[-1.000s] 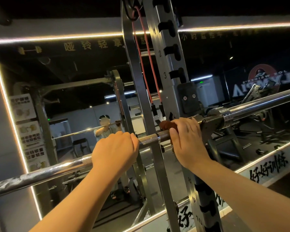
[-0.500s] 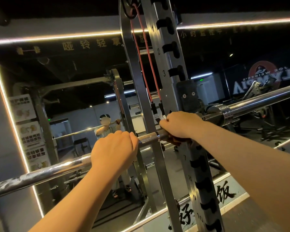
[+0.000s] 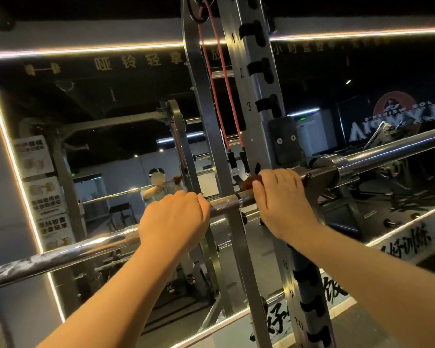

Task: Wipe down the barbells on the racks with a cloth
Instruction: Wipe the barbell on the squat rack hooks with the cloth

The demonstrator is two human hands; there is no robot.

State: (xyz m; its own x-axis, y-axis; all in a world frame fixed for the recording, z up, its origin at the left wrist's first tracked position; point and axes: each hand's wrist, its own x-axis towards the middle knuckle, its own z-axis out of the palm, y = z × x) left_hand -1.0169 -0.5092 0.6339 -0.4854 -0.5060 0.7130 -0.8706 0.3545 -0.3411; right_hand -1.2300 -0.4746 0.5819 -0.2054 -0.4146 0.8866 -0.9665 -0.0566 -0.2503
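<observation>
Barbell (image 3: 60,254) is lying across the numbered upright (image 3: 259,71), rising from low left to high right. Left of the upright, the left hand (image 3: 173,222) is gripping the knurled shaft, fingers curled over it. Red band (image 3: 226,96) is hanging just left of the upright, with the mirror (image 3: 98,121) standing behind. At the upright, the right hand (image 3: 281,197) is holding a brown cloth (image 3: 249,182) against the bar, fingers curled round it.

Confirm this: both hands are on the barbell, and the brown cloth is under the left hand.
Wrong hand. Both hands are on the barbell, but the brown cloth is under the right hand, beside the rack upright. The left hand grips the bare shaft. The head view shows it.
</observation>
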